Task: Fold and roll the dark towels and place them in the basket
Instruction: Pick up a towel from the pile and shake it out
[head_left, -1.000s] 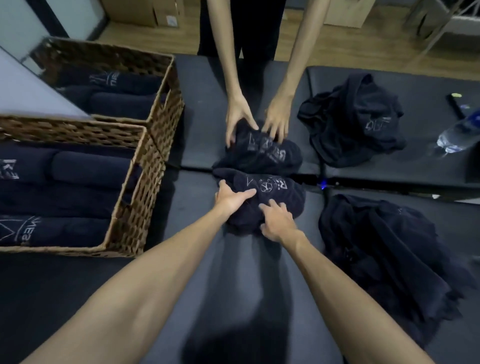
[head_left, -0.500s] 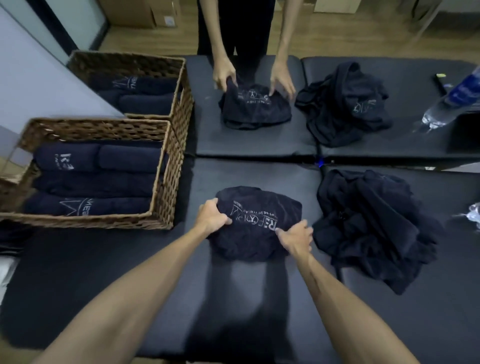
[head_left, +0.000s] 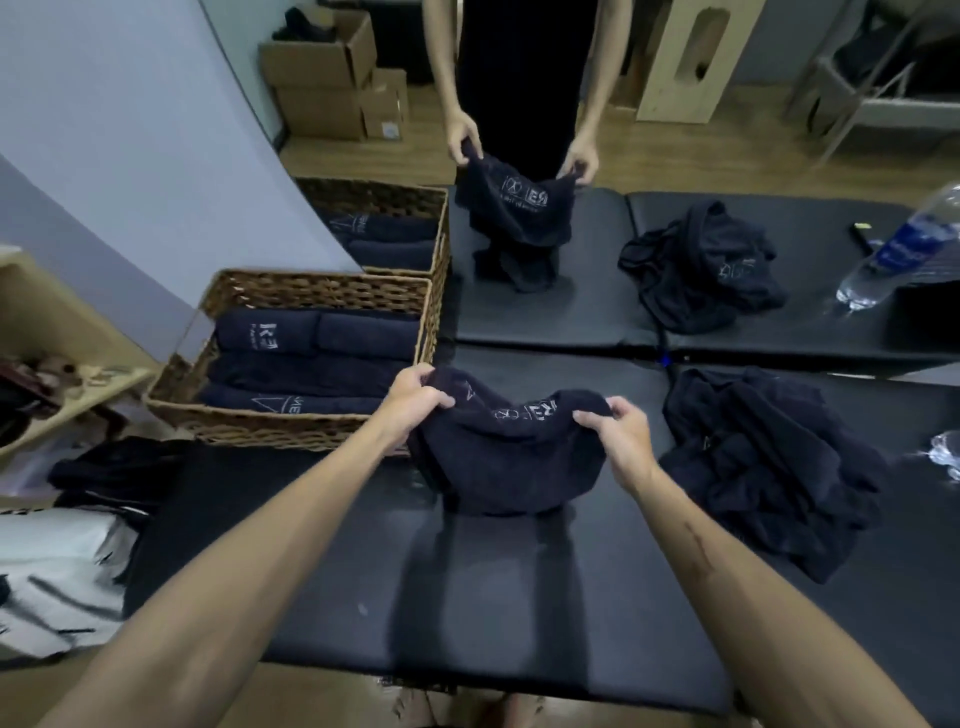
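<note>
A dark towel (head_left: 506, 457) with pale lettering hangs between my hands, its lower part bunched on the black mat (head_left: 467, 597). My left hand (head_left: 415, 397) grips its left top corner, and my right hand (head_left: 618, 434) pinches its right top corner. The wicker basket (head_left: 311, 291) to the left holds several rolled dark towels. A heap of unfolded dark towels (head_left: 763, 462) lies to the right of my hands.
Across the mats a person (head_left: 519, 78) lifts another dark towel (head_left: 519, 218). A second wicker basket (head_left: 374, 195) stands behind the first. Another towel heap (head_left: 706, 270) and a water bottle (head_left: 898, 249) lie at the far right. Cardboard boxes (head_left: 327, 73) stand by the wall.
My hands have taken the towel's top corners and lifted it off the mat, drawing it nearer to me. The person opposite has also raised a towel.
</note>
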